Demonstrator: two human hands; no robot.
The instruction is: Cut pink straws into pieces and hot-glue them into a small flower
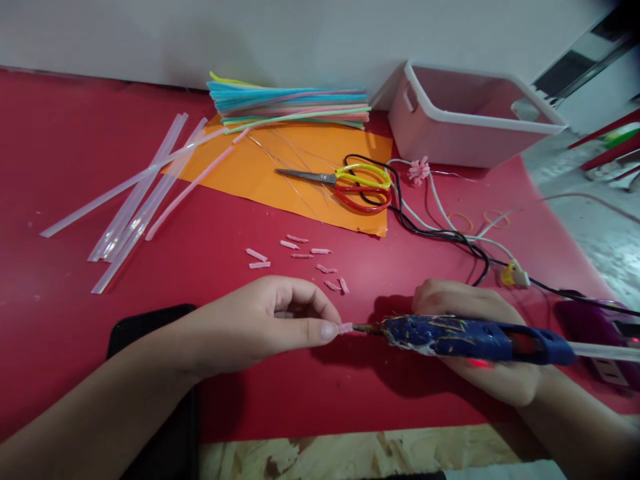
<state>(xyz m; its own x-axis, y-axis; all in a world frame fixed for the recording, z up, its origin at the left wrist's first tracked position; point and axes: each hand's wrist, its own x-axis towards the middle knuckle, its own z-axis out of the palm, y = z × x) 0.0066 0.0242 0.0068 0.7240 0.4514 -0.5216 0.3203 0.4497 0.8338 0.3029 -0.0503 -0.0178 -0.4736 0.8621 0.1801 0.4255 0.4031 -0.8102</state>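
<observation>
Between thumb and forefinger, my left hand [280, 320] pinches a short pink pipe cleaner piece [345, 328]. My right hand [480, 333] is wrapped round a blue glue gun [450, 337], whose nozzle points left and meets or nearly meets the end of that piece. A clear glue stick [605, 351] sticks out of the gun's back end. Just beyond my left hand, several short pink pieces [301, 256] lie scattered on the red tabletop [215, 233]. Part of my right hand is hidden behind the gun.
Yellow-and-red-handled scissors [363, 188] and thin wires rest on an orange sheet [240, 177]. Behind lie bundled pipe cleaners [290, 103] and a pink bin [450, 137]. Glue sticks [145, 187] lie left. Cables [440, 233], a pink tuft [419, 171] and a purple power strip [595, 333] are right; a black phone-like object [170, 427] is under my left forearm.
</observation>
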